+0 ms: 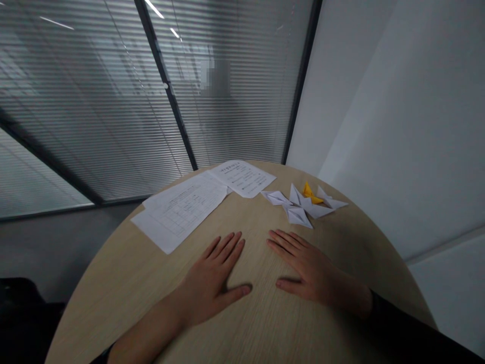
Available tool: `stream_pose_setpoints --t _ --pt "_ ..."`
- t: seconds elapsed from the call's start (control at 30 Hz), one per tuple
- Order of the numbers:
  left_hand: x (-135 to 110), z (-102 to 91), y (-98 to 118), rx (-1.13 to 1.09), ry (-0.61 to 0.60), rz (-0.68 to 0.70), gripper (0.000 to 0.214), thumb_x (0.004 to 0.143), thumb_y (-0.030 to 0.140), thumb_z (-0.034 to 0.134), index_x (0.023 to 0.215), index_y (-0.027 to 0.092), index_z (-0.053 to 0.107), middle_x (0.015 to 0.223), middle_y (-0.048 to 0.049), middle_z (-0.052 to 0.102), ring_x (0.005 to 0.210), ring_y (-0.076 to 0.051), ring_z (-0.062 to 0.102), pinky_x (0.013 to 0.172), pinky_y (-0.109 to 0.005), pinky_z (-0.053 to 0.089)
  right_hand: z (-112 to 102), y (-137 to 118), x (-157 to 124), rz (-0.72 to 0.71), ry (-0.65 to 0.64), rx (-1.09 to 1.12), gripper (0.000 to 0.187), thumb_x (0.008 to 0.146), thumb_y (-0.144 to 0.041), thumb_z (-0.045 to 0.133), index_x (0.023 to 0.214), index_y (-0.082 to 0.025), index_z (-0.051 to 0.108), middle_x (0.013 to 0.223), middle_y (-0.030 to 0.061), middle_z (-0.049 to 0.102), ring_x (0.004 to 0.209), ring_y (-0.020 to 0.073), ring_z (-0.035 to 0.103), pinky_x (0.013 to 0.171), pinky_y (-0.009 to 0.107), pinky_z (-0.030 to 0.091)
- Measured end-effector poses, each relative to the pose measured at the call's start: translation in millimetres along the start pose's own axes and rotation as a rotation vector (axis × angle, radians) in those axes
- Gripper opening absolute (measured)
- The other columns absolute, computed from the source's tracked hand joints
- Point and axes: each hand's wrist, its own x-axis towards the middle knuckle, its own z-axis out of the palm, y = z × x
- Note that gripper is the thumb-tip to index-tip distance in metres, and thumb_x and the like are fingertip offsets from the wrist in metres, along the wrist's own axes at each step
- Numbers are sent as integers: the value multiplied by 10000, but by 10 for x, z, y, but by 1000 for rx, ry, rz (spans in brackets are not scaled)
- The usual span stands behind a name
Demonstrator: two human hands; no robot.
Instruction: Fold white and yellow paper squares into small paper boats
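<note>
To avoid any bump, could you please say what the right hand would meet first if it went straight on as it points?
Probably the printed papers, narrowly passing the left hand, though depth is unclear.

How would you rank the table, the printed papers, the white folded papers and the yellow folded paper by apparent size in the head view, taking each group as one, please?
1. Table, by far the largest
2. Printed papers
3. White folded papers
4. Yellow folded paper, clearly smallest
</note>
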Motion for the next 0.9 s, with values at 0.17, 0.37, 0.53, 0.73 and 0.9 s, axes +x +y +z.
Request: stream_pose_setpoints --t 0.17,0.37,0.53,0.73,0.9 --pt "1 -1 5 3 3 2 1048 1117 752 613 1894 297 75 1925 -147 229 1770 -412 319 1438 -658 295 -27 -7 14 11 -31 8 965 1039 -551 788 1840 -235 353 1916 134 327 1776 365 317 1452 596 288" --pt "15 -17 10 -1 -31 -13 1024 1121 751 602 1889 272 123 1923 -166 233 1772 -414 316 1425 -680 314 -25 33 -3 4 -12 40 945 1026 -502 796 1830 -235 377 1912 133 342 1770 372 332 1444 609 307" --pt "64 -91 1 -65 -13 -29 896 1120 706 636 1833 247 345 1884 -172 366 1730 -417 413 1399 -685 375 11 61 -19 -25 56 52 917 1000 -453 809 1802 -245 416 1878 155 414 1730 380 412 1410 612 369" --pt "115 -221 -17 -225 156 -13 581 1164 506 644 1695 295 539 1720 -127 624 1537 -338 652 1276 -574 556 -140 69 -66 -47 480 -12 466 1039 -294 745 1494 -266 650 1346 140 800 1228 322 783 1060 509 654" --pt "98 -319 -132 -298 189 52 497 1167 414 640 1646 308 560 1265 -78 840 1076 -254 814 936 -416 671 -256 359 -169 254 745 -161 295 1064 -457 727 1277 -261 671 973 79 716 836 288 714 749 427 619"
